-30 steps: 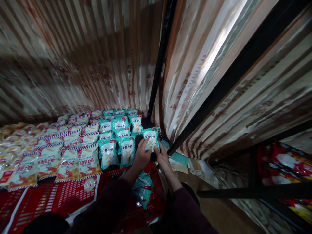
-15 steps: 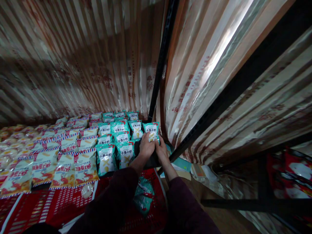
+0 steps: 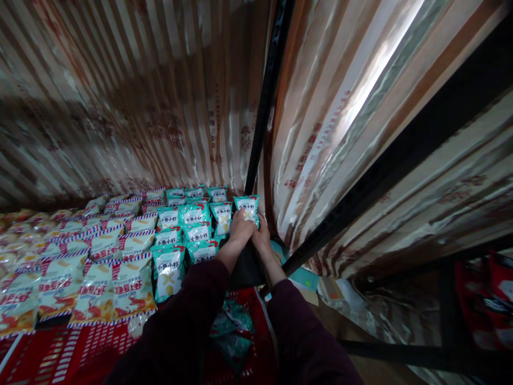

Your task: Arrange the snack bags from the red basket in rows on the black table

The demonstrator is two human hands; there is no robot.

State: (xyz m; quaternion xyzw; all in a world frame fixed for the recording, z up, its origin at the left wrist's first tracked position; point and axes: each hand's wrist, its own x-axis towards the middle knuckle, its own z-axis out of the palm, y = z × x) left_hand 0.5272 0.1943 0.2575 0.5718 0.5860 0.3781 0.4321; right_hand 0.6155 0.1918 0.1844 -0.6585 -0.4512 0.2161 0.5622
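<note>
The small pillow-shaped packet of teal and white plastic film (image 3: 246, 203) is held just in front of the foot of the slender black metal post (image 3: 267, 101), its printed face towards the viewer. The left grip (image 3: 241, 229), a bare hand, clasps the lower left of this face; the right grip (image 3: 262, 236) holds the lower right edge, its fingers partly hidden. The packet's upper portion projects uncovered beyond both hands, which come together below it. Whether its base touches the flat black shelf (image 3: 248, 270) cannot be told, since the hands conceal it. Left of the post stand rows of matching teal-and-white packets (image 3: 168, 272), one partly covered by the dark purple left sleeve (image 3: 192, 315); farther left of the post are cream-and-orange packets with striped edges (image 3: 132, 289). Nearer the viewer than the post, a red plastic lattice basket (image 3: 262, 345) contains further crumpled teal packets (image 3: 232, 345). Behind the post hangs brown-and-cream striped sheeting (image 3: 192, 107); to its right, a broad black beam (image 3: 360, 206) runs diagonally.
</note>
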